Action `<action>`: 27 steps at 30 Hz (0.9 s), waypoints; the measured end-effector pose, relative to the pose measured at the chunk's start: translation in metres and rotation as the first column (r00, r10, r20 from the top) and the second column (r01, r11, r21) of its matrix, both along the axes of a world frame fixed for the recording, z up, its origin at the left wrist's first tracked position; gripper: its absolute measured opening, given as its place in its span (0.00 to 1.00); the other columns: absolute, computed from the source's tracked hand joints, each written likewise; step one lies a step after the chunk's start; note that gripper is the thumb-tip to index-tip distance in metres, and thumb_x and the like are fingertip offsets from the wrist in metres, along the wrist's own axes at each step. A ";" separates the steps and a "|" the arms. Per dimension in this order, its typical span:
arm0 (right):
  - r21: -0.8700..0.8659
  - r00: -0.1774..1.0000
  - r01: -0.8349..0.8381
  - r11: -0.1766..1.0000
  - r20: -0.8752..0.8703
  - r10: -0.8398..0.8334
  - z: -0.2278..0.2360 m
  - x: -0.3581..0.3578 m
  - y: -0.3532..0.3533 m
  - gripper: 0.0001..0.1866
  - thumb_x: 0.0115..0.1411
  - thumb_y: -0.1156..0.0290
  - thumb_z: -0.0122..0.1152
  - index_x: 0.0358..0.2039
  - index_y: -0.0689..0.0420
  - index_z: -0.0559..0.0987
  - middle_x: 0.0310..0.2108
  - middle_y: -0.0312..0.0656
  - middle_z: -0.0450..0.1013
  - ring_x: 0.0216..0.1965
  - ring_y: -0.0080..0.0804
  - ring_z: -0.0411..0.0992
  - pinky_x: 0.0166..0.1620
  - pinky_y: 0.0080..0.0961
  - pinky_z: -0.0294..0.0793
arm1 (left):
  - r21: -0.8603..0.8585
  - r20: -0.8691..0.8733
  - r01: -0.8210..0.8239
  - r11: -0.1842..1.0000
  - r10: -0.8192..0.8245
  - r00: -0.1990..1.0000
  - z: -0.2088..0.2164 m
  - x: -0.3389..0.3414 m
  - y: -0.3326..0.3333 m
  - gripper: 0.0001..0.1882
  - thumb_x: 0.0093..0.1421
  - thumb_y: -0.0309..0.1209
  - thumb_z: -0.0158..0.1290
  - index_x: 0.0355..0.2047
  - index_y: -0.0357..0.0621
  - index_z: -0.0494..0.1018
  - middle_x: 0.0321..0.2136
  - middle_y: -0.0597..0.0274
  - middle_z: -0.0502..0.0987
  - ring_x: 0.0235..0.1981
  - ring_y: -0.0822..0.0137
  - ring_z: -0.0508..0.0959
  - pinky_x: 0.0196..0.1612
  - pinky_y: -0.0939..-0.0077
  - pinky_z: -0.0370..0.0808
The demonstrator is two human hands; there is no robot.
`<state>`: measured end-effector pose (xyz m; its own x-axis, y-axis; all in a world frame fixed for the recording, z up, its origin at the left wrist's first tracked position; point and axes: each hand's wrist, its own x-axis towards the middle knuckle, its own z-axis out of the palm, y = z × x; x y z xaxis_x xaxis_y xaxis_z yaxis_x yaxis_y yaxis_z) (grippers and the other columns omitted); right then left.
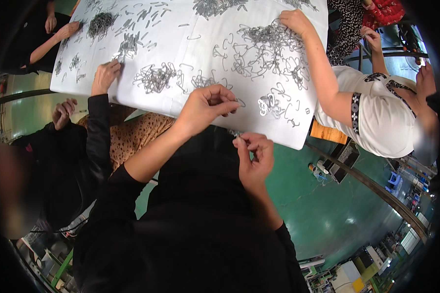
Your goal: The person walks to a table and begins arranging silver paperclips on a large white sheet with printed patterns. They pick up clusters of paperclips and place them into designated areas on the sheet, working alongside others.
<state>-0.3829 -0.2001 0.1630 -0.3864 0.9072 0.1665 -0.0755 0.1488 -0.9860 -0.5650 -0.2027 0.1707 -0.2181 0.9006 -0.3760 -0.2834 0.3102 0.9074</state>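
Observation:
My left hand [208, 110] is over the near edge of the white table [178, 44], thumb and fingers pinched on a small bent wire piece [241, 102]. Lower and to the right, just off the table edge, my right hand [256, 155] is closed, its thumb and forefinger holding a small metal piece [235, 133] whose kind I cannot make out. Beyond my left hand lies a loose pile of bent wire hooks [204, 80]. A shinier cluster of metal pieces [270, 105] sits to the right of it.
More wire hooks [156, 77] and a large tangled heap [266, 41] cover the table, with straight narrow metal pieces [129, 45] farther left. A person in white [371, 112] reaches in from the right. A person in black [58, 161] works at the left; another sits farther back.

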 end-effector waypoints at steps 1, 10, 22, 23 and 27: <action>0.024 1.000 -0.004 1.000 0.003 0.004 0.000 0.000 0.000 0.11 0.57 0.87 0.57 0.30 0.61 0.64 0.33 0.49 0.74 0.30 0.26 0.73 0.35 0.21 0.76 | 0.038 0.082 -0.027 0.999 0.024 0.996 0.006 0.011 -0.008 0.05 0.57 0.23 0.58 0.34 0.37 0.75 0.29 0.65 0.78 0.31 0.79 0.76 0.37 0.86 0.73; 0.050 1.000 0.007 0.999 -0.017 -0.006 0.000 0.006 -0.002 0.12 0.56 0.86 0.60 0.28 0.60 0.65 0.34 0.47 0.74 0.28 0.22 0.72 0.31 0.19 0.75 | 0.031 0.037 -0.100 0.995 0.099 0.994 0.028 0.041 -0.037 0.05 0.58 0.20 0.57 0.35 0.36 0.74 0.30 0.67 0.77 0.32 0.80 0.76 0.38 0.86 0.73; 0.216 0.981 -0.065 0.974 0.192 0.023 -0.013 0.010 0.006 0.12 0.54 0.89 0.57 0.32 0.61 0.65 0.34 0.46 0.72 0.33 0.26 0.72 0.36 0.20 0.75 | 0.229 -0.485 -0.105 0.968 0.207 0.850 0.025 0.055 -0.040 0.08 0.49 0.19 0.62 0.30 0.40 0.77 0.34 0.59 0.74 0.31 0.71 0.75 0.36 0.78 0.73; 0.242 0.994 -0.052 0.969 0.103 0.028 -0.014 0.007 0.009 0.12 0.54 0.88 0.58 0.36 0.62 0.67 0.35 0.46 0.72 0.33 0.27 0.72 0.34 0.19 0.74 | 0.232 -0.497 -0.102 0.967 0.208 0.842 0.025 0.053 -0.040 0.08 0.49 0.19 0.62 0.30 0.40 0.77 0.34 0.59 0.75 0.32 0.71 0.75 0.36 0.78 0.73; 0.276 0.928 -0.036 0.960 0.366 -0.070 -0.020 0.007 0.067 0.06 0.59 0.78 0.58 0.37 0.61 0.72 0.34 0.42 0.73 0.31 0.25 0.71 0.29 0.18 0.68 | 0.284 -0.520 -0.052 0.957 0.200 0.830 0.022 0.047 -0.041 0.08 0.49 0.21 0.63 0.31 0.41 0.78 0.34 0.62 0.74 0.32 0.69 0.75 0.34 0.78 0.72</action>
